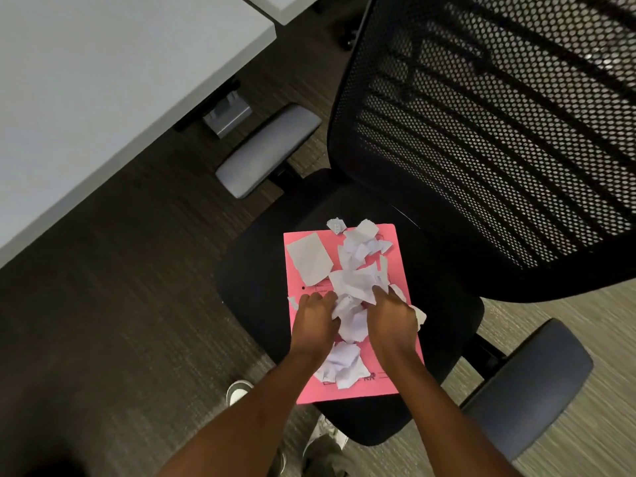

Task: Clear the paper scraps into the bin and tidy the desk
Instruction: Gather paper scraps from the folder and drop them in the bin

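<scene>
A pink folder (402,270) lies flat on the black seat of an office chair (254,270). Several torn and crumpled white paper scraps (311,258) are strewn over the folder. My left hand (315,320) and my right hand (392,318) press in from both sides on the middle heap of scraps (354,287), fingers curled into the paper. More scraps (344,364) lie between my forearms near the folder's front edge. No bin is in view.
The chair's black mesh backrest (499,132) rises at the right, with grey armrests at the left (268,149) and the lower right (530,390). A grey desk top (103,80) fills the upper left. My shoes (237,390) stand on the carpet below the seat.
</scene>
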